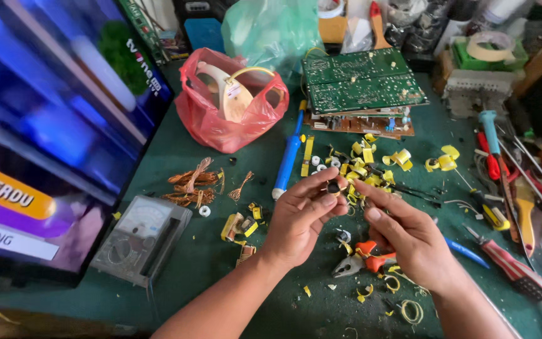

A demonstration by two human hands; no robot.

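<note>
Two bare forearms and hands, nothing worn that I can see

Both arms come in from the bottom edge uncovered right up to where the shot cuts them off (so any sleeves sit higher, out of view). The left hand (300,221) and right hand (411,235) have no gloves, rings, watch or wristband showing. Fingernails are short and plain, knuckles creased, forearms lean.
</note>
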